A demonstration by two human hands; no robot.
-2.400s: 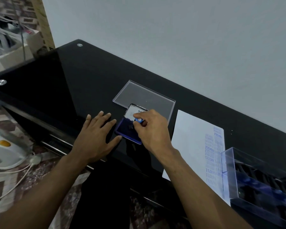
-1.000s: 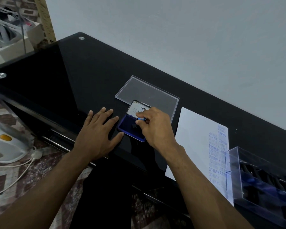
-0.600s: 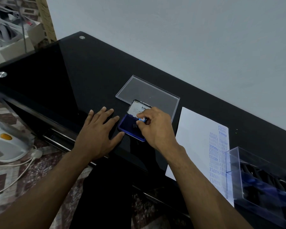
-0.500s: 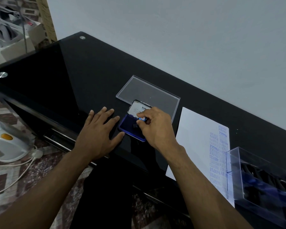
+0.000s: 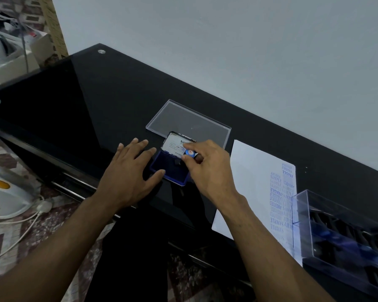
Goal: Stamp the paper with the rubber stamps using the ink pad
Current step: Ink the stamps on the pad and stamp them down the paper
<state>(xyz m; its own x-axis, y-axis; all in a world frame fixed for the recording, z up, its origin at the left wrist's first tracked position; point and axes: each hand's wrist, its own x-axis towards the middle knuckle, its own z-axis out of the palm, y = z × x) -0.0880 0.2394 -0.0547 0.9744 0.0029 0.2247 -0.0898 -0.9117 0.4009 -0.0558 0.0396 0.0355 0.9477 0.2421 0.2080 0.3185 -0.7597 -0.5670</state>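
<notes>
The rubber stamp (image 5: 189,152), with its round blue top, is in the head view, just above the open ink pad (image 5: 169,170) in the middle of the black counter (image 5: 109,101). The right hand (image 5: 205,168) pinches the stamp with its fingers curled around it, and the dark bottom of the stamp sits at the blue ink or just over it; I cannot tell if it is touching. The left hand (image 5: 129,177) lies flat with its fingers spread and holds nothing. Its thumb touches the front edge of the ink pad, and I think it is there to keep the pad from moving. The lid of the pad stands up behind the stamp. The paper (image 5: 255,188) lies to the right, near the ink pad, and it already has many blue words down its right side. A clear box (image 5: 336,232) with more stamps sits on the right edge of the paper. Here is what could go wrong. If the stamp tips, only one side gets ink and the word will look half gone. If it is pushed too hard, too much ink sticks and the word will smear. If the left hand lets go, the pad could slide on the shiny counter. The left thumb is close to the ink and could get blue. The new word could also land on top of an old one.
</notes>
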